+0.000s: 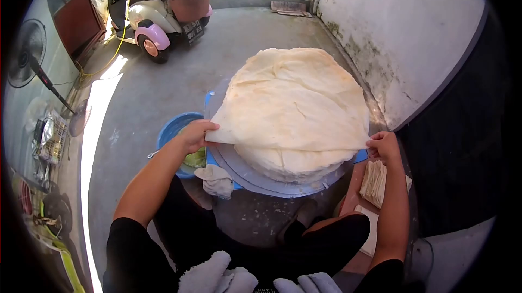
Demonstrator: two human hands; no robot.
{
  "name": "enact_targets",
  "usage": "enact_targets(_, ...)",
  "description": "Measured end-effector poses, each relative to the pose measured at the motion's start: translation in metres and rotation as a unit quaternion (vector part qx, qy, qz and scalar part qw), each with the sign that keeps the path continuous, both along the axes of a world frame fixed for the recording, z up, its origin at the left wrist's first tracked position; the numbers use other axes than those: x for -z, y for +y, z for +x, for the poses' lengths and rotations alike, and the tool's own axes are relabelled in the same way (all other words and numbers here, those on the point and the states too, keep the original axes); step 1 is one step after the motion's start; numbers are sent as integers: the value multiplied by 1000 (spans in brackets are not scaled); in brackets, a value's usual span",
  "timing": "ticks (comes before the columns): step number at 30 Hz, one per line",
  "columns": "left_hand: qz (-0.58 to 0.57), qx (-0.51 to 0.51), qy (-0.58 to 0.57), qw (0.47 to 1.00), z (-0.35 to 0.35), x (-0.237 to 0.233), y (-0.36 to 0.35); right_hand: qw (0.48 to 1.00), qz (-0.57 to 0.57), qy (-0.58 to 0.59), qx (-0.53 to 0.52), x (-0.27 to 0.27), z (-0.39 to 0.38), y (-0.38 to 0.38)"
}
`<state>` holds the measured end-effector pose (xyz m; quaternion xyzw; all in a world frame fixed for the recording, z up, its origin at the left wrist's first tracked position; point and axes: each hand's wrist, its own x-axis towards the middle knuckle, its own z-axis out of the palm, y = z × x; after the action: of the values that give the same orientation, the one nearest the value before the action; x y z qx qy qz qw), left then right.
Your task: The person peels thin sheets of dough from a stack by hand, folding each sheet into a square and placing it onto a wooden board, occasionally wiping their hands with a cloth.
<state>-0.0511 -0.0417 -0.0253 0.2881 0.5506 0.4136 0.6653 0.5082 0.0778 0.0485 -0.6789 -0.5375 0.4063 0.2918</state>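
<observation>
A tall round stack of thin pale dough sheets [296, 100] rests on a round grey board [228, 162] in front of me. My left hand [197, 134] pinches the near left edge of the top sheet, pulled out past the stack. At the near right edge, my right hand [384, 145] pinches the same sheet between thumb and fingers. Between the hands the sheet's near edge runs nearly straight, and the lower layers show beneath it. A crumpled whitish cloth [216, 181] hangs at the board's left front, below my left hand.
A blue basin [176, 127] with something green inside stands left of the board. Folded pale sheets [374, 183] lie in a reddish tray at right. Further off are a scooter [155, 21], a standing fan [27, 53] and a white wall [402, 37].
</observation>
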Motion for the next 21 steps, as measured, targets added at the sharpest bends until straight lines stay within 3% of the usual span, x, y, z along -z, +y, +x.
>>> enact_targets(3, 12, -34, 13, 999, 4, -30, -9, 999, -10, 53, 11, -3, 19, 1)
enact_targets(5, -15, 17, 116, 993, 2, -29, -9, 995, -17, 93, 18, 3, 31, -1)
enact_targets(6, -16, 18, 114, 993, 6, -31, -9, 989, -31, 140, 44, 5, 28, -7)
enact_targets(8, 22, -8, 295, 955, 21, -37, -7, 979, -48, 187, 74, 12, 27, -15)
enact_targets(9, 23, -4, 295, 955, 36, -44, -8, 971, -48, 220, 79, 20, 28, -16)
enact_targets(10, 194, -7, 438, 878, 58, -50, -12, 963, -48, 251, 85, 25, 28, -18)
enact_targets(11, 355, -14, 555, 752, 82, -54, -15, 964, -47, 249, 87, 24, 26, -21)
enact_targets(14, 480, 115, 471, 731, 161, -50, -12, 965, -52, 241, 90, 18, 13, -23)
enact_targets(17, 515, 225, 433, 705, 238, -25, 0, 975, -7, 220, 44, 9, -3, -21)
enact_targets(21, 504, 227, 392, 736, 284, -12, 7, 979, 106, 169, -45, -36, -80, -26)
